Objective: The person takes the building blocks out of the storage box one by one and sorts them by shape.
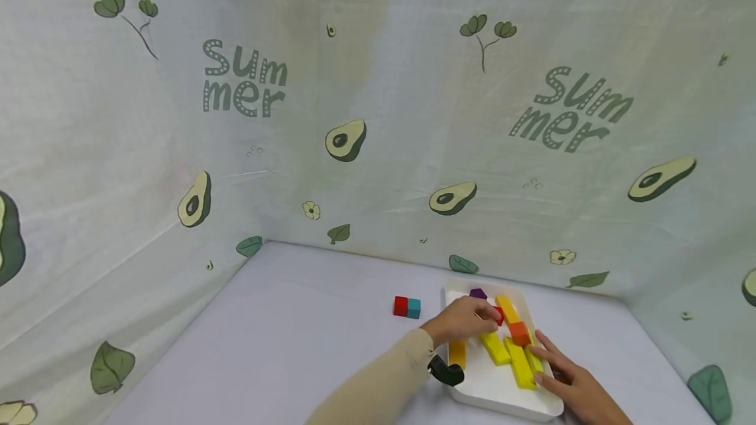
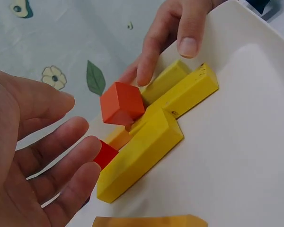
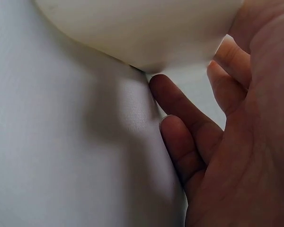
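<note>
My left hand [image 1: 463, 320] hovers over the white tray [image 1: 487, 389], its thumb and fingers apart with nothing between them. Just beyond its fingertips lies a red block [image 2: 105, 154], partly hidden by them. An orange-red cube [image 1: 520, 333] rests on top of yellow bars [image 1: 520, 364] in the tray. On the tray's right side, my right hand [image 1: 569, 379] holds the rim, thumb over the inside and other fingers outside. The right wrist view shows two of its fingers low beside the tray wall [image 3: 146, 33].
Also in the tray are a purple block [image 1: 478, 294], an orange-yellow bar [image 1: 507, 308] at the far end and another bar [image 1: 457, 353] by the left wall. Outside, left of the tray, a red cube [image 1: 401, 306] and a blue cube [image 1: 414, 308] touch side by side. Printed cloth walls [image 1: 390, 169] enclose the table.
</note>
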Demonstrator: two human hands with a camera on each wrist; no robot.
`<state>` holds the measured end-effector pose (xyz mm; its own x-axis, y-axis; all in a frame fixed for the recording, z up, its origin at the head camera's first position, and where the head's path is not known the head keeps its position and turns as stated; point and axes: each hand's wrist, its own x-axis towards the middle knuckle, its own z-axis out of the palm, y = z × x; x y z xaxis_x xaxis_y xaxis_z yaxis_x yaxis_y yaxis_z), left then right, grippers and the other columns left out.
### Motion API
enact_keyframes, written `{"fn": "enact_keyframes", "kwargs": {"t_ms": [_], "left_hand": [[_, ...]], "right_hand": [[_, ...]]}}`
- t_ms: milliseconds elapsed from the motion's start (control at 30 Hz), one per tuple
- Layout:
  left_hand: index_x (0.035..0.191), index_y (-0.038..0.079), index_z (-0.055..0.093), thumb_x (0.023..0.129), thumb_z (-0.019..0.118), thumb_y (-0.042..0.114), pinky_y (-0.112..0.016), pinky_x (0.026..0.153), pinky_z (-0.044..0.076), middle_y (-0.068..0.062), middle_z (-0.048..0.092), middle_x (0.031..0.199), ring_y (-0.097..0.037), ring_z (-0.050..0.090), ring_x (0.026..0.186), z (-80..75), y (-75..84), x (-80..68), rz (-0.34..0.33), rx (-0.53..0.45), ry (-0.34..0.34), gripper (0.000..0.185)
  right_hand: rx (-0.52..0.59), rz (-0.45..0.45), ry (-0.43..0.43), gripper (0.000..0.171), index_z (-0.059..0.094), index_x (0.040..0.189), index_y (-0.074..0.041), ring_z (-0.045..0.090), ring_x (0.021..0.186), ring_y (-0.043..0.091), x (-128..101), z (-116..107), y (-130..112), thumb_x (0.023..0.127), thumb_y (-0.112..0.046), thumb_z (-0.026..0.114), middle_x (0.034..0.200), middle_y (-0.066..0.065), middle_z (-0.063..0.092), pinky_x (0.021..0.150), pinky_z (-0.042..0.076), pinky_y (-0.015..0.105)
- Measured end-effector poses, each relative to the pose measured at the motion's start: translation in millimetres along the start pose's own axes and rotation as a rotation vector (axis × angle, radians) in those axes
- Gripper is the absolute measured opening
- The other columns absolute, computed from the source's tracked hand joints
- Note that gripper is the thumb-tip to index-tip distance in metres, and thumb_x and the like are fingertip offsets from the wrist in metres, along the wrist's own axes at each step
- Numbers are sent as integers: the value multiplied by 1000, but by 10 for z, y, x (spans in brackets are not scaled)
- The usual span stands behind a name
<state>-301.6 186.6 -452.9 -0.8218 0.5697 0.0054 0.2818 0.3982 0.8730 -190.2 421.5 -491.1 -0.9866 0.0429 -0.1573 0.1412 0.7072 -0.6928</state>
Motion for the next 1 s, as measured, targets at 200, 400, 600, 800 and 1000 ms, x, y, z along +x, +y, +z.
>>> {"fn": "enact_keyframes", "kwargs": {"t_ms": [200,400,600,800,1000], "left_hand": [[109,22,76,93,71,21,-22,77,51,17,64,96,-5,56,81,27,-11,18,21,-11,-66,16],[111,20,75,96,69,23,-21,76,50,17,64,99,-5,56,81,61,58,42,38,-13,-136,17],[105,22,75,93,72,21,-22,75,51,16,65,93,-5,56,78,116,98,87,8,-4,-81,13],[106,21,75,91,75,21,-21,71,50,15,64,91,-6,56,76,173,115,128,0,-6,-77,15],[108,26,73,89,78,23,-21,71,51,12,62,94,-7,55,78,242,148,138,-44,-12,-38,20]], "right_hand": [[16,-7,-14,66,54,145,-12,32,139,52,9,41,16,93,-50,66,164,14,18,97,48,58],[-2,-14,-5,65,55,144,-12,30,140,52,-5,14,18,93,-50,66,164,13,18,97,46,60],[-4,-21,2,65,55,144,-11,29,140,52,12,10,6,94,-50,65,163,14,18,98,46,60],[-12,-13,13,66,55,144,-11,30,140,52,27,17,10,93,-52,65,164,14,18,98,45,60],[4,-2,18,67,56,144,-11,31,140,52,17,22,-10,92,-53,66,164,14,18,98,46,60]]}}
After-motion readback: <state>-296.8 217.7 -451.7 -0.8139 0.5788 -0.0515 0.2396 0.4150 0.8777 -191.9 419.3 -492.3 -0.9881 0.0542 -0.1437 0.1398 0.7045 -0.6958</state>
